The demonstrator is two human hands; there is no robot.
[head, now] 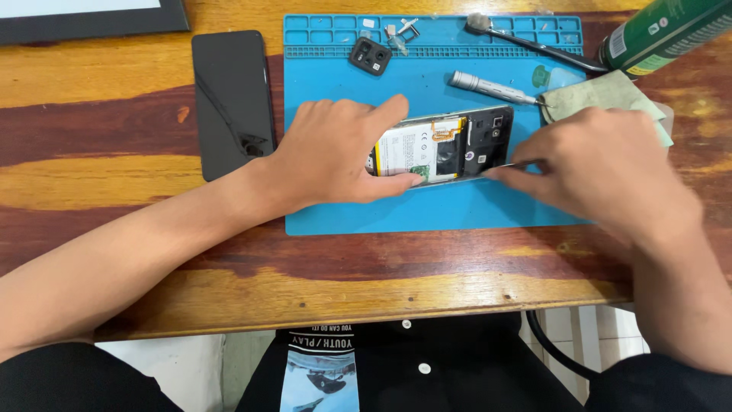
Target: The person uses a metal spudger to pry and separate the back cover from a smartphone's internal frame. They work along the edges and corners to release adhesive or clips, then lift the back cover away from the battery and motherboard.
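An opened phone [450, 145] lies back-up on a blue work mat [343, 206], its white battery and black board covers exposed. My left hand [335, 152] grips the phone's left end, thumb along the near edge and forefinger over the far edge. My right hand [602, 168] pinches thin metal tweezers [509, 165], whose tip touches the phone's near right edge.
A black phone back cover [232, 99] lies on the wooden table left of the mat. On the mat's far side sit a black camera bezel [370, 56], a small tray part [402, 30], a silver screwdriver [488, 86], another metal tool [534, 44], a cloth [602, 95]. A green can [663, 30] lies at the far right.
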